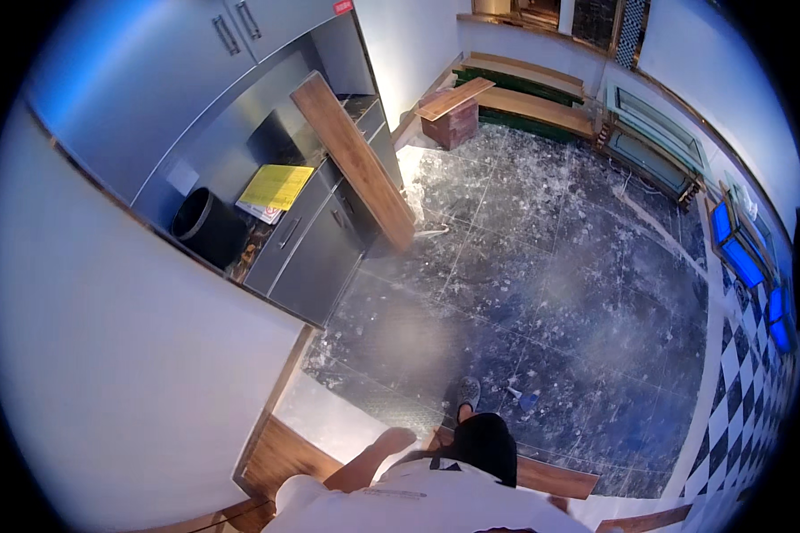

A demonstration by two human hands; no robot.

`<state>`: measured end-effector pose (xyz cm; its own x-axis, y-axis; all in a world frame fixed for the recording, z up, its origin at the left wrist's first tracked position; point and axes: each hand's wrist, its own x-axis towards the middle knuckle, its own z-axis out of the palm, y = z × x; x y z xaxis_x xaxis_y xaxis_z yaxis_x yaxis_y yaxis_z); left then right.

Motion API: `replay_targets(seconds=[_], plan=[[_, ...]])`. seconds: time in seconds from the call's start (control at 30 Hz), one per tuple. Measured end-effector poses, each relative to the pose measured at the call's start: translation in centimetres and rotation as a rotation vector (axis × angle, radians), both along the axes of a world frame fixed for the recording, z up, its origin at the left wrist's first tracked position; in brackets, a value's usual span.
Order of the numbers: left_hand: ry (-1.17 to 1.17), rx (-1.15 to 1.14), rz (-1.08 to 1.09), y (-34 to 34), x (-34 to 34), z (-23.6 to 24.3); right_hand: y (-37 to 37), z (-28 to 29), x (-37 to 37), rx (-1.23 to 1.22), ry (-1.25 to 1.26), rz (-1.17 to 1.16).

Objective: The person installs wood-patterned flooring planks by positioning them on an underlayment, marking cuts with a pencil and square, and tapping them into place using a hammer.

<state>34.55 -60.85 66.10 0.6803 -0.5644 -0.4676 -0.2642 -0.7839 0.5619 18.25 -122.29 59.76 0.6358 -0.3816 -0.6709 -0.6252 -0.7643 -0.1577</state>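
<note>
My left hand hangs at my side beside my white shirt, over a pale strip of floor near wooden flooring; its fingers are too blurred to tell whether they are open or closed. My right hand is not visible. My foot in a grey shoe stands on the dusty dark tiles, with a small blue object just to its right.
Grey cabinets line the left, holding a black bin and yellow sheets. A long plank leans against them. Behind are a maroon box, wooden benches and a glass-topped unit. Blue-panelled objects stand right.
</note>
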Motion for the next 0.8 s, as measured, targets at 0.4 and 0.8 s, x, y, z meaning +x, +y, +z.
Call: replay_targets(seconds=[0.4, 0.8], plan=[[-0.128, -0.169, 1.145, 4.4, 21.1, 15.8, 2.3, 18.0, 68.6, 0.348, -0.790, -0.022], [-0.339, -0.417, 1.281, 17.8, 57.4, 20.6, 23.7, 6.9, 70.7, 0.802, 0.162, 0.443]])
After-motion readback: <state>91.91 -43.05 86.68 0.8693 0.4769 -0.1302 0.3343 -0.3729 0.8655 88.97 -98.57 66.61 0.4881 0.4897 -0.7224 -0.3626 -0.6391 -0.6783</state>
